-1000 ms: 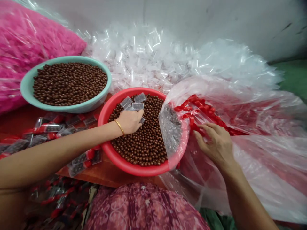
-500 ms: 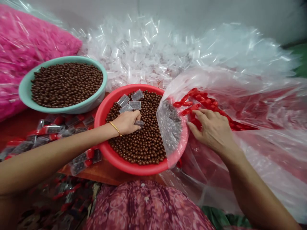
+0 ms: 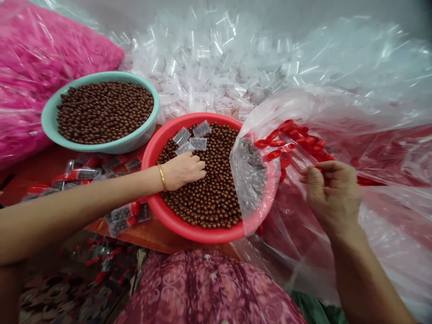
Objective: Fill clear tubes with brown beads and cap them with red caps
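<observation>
My left hand [image 3: 184, 171] rests in a red bowl [image 3: 189, 231] full of small brown balls [image 3: 212, 198]. Its fingers are curled down into the balls and hide whatever they hold. Three small clear cases [image 3: 197, 143] lie on the balls just beyond it. My right hand [image 3: 332, 193] is raised to the right of the bowl, over a clear plastic bag [image 3: 371, 234]. Its fingers are pinched together, and a bit of red shows at the fingertips. A heap of red caps [image 3: 297, 135] lies in the bag's mouth, just past that hand.
A teal bowl [image 3: 101, 147] of the same brown balls stands at the back left. Filled cases with red caps [image 3: 124, 213] lie on the brown table left of the red bowl. A pile of clear cases [image 3: 219, 67] and a pink bag [image 3: 27, 67] fill the back.
My right hand has pulled back from the red caps and closed into a pinch. My left hand has pressed down into the balls, and the clear case at its fingertips no longer shows.
</observation>
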Tool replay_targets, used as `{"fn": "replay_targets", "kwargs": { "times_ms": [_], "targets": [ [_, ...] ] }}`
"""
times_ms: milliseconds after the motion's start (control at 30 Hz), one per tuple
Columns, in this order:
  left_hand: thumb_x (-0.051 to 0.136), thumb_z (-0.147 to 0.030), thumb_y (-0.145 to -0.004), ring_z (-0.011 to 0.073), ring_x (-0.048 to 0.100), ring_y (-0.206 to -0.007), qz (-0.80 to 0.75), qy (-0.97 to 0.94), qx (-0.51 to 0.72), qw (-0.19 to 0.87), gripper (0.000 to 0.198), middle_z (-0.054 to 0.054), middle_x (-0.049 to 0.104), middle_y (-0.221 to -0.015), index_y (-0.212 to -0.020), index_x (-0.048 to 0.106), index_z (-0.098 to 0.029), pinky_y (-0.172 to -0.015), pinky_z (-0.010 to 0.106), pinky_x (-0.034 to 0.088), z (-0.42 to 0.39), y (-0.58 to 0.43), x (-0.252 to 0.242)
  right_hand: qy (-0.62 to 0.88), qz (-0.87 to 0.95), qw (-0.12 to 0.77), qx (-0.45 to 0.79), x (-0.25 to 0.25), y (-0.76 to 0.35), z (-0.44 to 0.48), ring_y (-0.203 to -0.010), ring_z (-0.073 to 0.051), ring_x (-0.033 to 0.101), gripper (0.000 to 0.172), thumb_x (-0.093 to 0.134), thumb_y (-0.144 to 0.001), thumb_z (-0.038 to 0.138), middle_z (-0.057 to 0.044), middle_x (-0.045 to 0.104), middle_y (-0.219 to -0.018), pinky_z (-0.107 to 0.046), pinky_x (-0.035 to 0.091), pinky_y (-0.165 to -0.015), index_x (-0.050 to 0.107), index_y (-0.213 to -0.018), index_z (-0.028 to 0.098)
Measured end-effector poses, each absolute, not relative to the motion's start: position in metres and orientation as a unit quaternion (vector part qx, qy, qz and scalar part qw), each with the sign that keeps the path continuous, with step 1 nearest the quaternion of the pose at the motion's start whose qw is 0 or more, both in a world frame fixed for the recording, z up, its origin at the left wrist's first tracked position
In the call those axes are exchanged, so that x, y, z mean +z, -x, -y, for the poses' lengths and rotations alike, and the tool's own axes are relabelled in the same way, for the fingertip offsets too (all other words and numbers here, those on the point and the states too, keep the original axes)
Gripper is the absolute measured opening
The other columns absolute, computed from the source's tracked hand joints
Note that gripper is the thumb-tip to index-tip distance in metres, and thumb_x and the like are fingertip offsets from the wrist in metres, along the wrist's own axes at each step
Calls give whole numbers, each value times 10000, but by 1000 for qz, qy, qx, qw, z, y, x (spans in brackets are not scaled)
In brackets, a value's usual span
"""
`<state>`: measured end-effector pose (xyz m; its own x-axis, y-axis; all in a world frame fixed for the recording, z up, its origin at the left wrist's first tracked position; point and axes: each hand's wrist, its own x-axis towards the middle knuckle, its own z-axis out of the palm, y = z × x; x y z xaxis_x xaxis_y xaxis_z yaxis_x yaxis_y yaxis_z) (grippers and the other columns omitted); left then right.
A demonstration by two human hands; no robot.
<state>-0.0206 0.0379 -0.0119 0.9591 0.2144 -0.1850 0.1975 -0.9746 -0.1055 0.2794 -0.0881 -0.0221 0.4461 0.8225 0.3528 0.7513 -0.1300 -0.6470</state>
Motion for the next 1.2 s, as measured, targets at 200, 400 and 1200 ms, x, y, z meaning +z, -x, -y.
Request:
{"fn": "replay_targets", "kwargs": {
  "times_ms": [200,400,1200],
  "targets": [
    [395,-70,-848,233,629,-842,169,975,148,0,262,145,675,-880,-895,652,-92,-677,321,458,-36,-2,-20,687,474,527,157,-10,-260,86,-394,-83,422,192,501,-842,416,31,526,-675,-258,327,-384,553,-878,234],
    [560,-80,-731,284,645,-905,373,891,39,-257,134,154,694,-886,-810,668,-85,-776,357,495,-35,-45,-36,618,426,553,362,-4,-253,82,-390,-63,361,259,518,-681,214,47,479,-653,-226,268,-355,603,-923,252],
    [636,-121,-687,89,548,-769,292,601,-272,-692,237,-6,597,-854,-904,542,-140,-704,222,462,-28,13,-7,519,506,443,527,13,-169,19,-349,-31,354,321,645,-729,460,56,569,-661,-195,218,-333,513,-873,206]
  ]
}}
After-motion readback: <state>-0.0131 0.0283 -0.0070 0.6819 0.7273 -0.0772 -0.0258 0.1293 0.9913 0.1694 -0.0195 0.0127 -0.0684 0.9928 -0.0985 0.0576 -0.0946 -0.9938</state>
